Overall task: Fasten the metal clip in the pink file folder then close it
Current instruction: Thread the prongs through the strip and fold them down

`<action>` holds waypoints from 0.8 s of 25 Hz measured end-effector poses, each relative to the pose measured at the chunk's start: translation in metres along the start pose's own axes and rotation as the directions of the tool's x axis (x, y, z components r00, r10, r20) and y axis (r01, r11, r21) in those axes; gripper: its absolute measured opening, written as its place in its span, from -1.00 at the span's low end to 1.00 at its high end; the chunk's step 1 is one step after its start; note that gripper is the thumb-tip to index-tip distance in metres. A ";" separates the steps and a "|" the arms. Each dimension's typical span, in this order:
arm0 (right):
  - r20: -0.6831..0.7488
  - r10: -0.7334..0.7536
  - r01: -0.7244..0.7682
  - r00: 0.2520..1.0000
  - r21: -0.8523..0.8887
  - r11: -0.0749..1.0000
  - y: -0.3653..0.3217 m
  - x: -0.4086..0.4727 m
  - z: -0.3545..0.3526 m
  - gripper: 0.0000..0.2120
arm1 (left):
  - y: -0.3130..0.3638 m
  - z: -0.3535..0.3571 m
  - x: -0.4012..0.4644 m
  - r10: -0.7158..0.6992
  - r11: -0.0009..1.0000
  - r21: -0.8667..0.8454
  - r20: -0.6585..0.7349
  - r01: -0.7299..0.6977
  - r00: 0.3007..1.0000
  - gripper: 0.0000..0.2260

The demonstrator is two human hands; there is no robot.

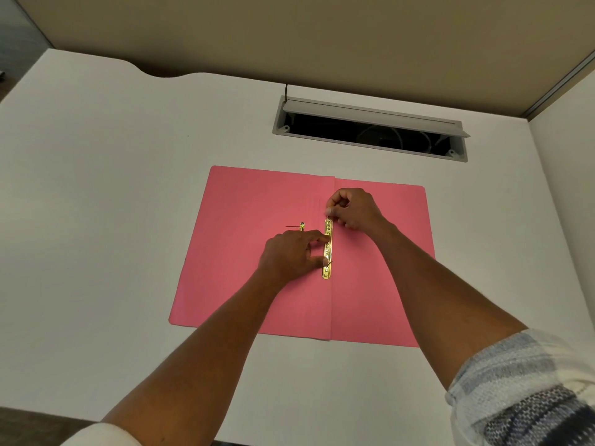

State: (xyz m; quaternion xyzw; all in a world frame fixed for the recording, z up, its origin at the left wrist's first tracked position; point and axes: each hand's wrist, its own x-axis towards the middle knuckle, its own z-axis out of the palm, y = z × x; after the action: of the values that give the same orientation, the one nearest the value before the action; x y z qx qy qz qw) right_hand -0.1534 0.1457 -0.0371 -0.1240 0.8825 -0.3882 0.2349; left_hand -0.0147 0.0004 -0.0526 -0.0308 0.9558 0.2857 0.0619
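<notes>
A pink file folder (244, 214) lies open and flat on the white desk. A gold metal clip bar (327, 252) runs along its centre crease. My left hand (291, 254) rests on the left flap, with forefinger and thumb pinched against the bar's middle and lower part. My right hand (352, 207) is curled over the bar's top end, fingertips pressing on it. A small gold clip piece (301, 225) with a thin prong lies loose on the left flap, just above my left hand.
The white desk (112, 204) spreads wide to the left of the folder. Behind the folder is an open grey cable hatch (370, 128) with a raised lid and dark opening. A beige partition stands at the back and right.
</notes>
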 end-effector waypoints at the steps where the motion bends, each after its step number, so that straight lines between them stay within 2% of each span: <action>1: -0.007 0.009 -0.009 1.000 0.018 1.000 0.001 -0.001 0.000 -0.94 | 0.000 0.000 0.000 0.001 1.000 0.003 -0.001 -0.001 1.000 -0.56; 7: -0.052 0.069 -0.062 0.996 0.126 0.990 0.001 -0.008 -0.001 -0.97 | 0.001 0.001 -0.001 -0.009 1.000 -0.002 -0.011 0.009 1.000 -0.56; 13: -0.120 0.159 -0.127 0.980 0.238 0.963 0.009 -0.044 -0.001 -0.88 | 0.002 0.000 -0.001 -0.004 1.000 0.002 -0.005 0.004 1.000 -0.56; 20: -0.020 0.005 -0.002 1.000 0.166 0.986 0.019 -0.123 0.023 -0.81 | 0.002 -0.001 0.000 -0.034 0.999 -0.027 0.004 0.034 0.999 -0.60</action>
State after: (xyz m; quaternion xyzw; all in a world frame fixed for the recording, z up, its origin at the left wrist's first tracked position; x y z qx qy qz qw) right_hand -0.0362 0.1930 -0.0254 -0.0985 0.8497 -0.4611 0.2359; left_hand -0.0145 0.0017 -0.0502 -0.0475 0.9511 0.2974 0.0682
